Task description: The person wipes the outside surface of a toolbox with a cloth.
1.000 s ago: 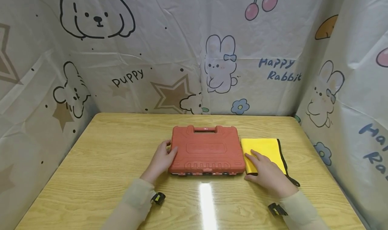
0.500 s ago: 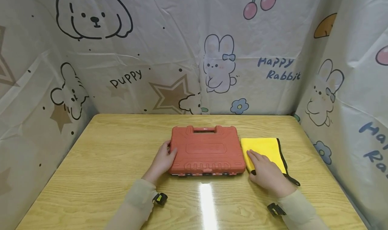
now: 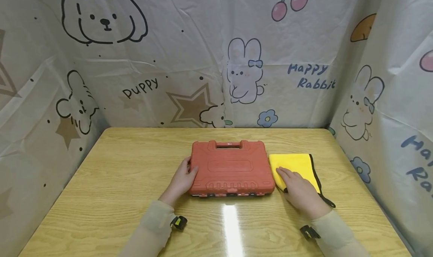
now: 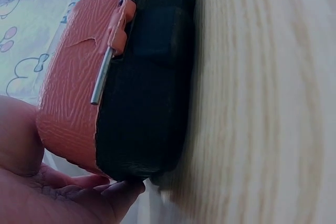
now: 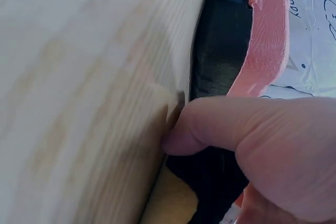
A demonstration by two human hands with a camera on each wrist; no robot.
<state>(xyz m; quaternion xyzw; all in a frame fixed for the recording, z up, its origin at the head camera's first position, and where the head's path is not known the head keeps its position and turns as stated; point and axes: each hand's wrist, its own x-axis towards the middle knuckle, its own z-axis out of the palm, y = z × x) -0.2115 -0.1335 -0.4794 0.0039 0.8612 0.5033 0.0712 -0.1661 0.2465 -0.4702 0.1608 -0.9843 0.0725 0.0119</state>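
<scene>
A red plastic tool case (image 3: 231, 166) with a black base lies flat on the table, handle toward the back. My left hand (image 3: 179, 181) grips its left side, the thumb on the lid and the fingers lower down by the black base (image 4: 147, 98). Just right of the case lies a folded yellow cloth (image 3: 297, 163) with black trim. My right hand (image 3: 304, 195) lies over its near left part. In the right wrist view the thumb bends against the cloth's black edge (image 5: 210, 177), pinching it; the other fingertips are mostly hidden there.
Both objects stand on a wood-grain table (image 3: 135, 155), whose back edge meets a printed curtain (image 3: 189, 53). More of that curtain hangs at the left and right. A cord loop (image 3: 327, 201) sticks out from the cloth's near right corner.
My right thumb has drawn in toward the fingers at the cloth's near edge, and that corner is now bunched. The left hand and the tool case have barely moved.
</scene>
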